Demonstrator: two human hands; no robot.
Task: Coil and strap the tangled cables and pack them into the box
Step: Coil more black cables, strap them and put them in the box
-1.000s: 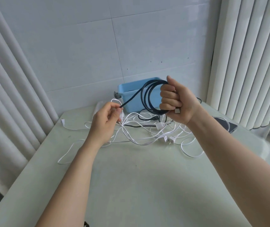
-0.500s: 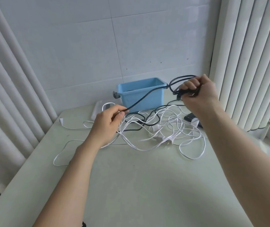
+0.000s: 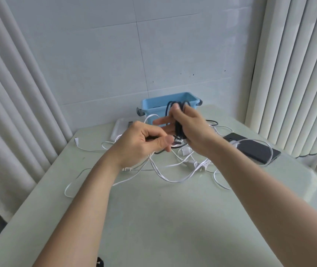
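Tabletop [image 3: 153, 218] carries the lot. The box [image 3: 152, 109] stands at its far edge by the wall, the white cables [image 3: 170, 180] sprawl tangled in front of it, and a dark slab [image 3: 254, 149] lies to the right under one white strand. The black cable [image 3: 178, 128] is up off the surface, wound in loops in front of the box.

My worry is the coil: I see no strap on it, so if my grip slackens the loops could spring apart. Its tail seems to run down into the white tangle, and a hard pull could drag those strands up or snag.

My right hand [image 3: 194, 130] is raised, thumb clamped over the loops, fingers reaching left through them. My left hand [image 3: 142, 139], lower and just beside it, pinches the black tail between thumb and curled fingers.
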